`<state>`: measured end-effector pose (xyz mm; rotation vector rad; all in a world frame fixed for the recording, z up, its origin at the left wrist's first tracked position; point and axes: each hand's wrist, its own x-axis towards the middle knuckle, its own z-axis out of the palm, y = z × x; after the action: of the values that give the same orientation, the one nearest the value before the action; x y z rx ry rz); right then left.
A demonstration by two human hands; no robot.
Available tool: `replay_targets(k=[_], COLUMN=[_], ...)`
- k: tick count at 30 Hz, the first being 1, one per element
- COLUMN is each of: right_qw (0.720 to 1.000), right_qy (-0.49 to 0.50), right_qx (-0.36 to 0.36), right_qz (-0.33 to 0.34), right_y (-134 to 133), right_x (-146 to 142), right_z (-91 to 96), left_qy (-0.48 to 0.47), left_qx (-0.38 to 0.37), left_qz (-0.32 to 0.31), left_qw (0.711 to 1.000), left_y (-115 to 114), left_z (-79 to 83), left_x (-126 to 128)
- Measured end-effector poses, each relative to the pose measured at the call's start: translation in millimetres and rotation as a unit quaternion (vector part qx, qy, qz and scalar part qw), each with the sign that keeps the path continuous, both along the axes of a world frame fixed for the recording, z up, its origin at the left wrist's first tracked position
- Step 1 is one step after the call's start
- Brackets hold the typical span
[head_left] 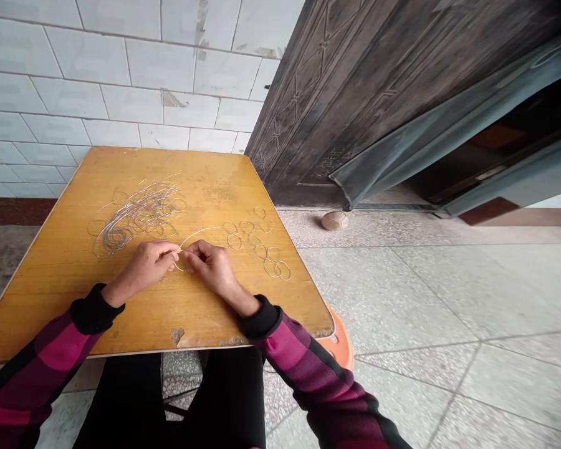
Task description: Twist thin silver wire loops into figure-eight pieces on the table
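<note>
Over the middle of the wooden table, my left hand (152,262) and my right hand (211,265) meet at a thin, pale wire (201,231). Fingertips of both hands pinch it, and a small loop hangs between them. From there the wire arcs up and to the right. Behind my left hand lies a tangled bundle of thin wires (131,215). To the right of my right hand several wire rings (260,251) lie on the tabletop, some touching or linked; I cannot tell which.
The yellow-brown table (206,318) has a chipped front edge and stands by a white tiled wall (161,68). An orange stool (341,340) shows under its right corner. Further right are a dark carved door (318,125), a grey curtain (430,134) and a round object (335,221) on the floor.
</note>
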<state>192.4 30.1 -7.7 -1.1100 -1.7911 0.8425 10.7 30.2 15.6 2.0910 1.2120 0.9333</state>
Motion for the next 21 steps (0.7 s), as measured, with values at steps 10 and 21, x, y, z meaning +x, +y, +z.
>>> replay_targets(k=[10,21], right_qw=[1.0,0.969], right_qy=[0.013,0.154], right_qx=[-0.023,-0.176], right_qz=[0.008,0.079], right_y=[-2.3,0.6], right_x=[-2.9,-3.3], right_z=[-1.8,-1.6], left_qy=[-0.007,-0.017], left_qx=[-0.011,-0.005], left_qz=[0.006,0.043], left_qw=[1.0,0.999], left_y=[0.4,-0.9], left_z=[-0.7,11.8], left_x=[0.3,-2.5])
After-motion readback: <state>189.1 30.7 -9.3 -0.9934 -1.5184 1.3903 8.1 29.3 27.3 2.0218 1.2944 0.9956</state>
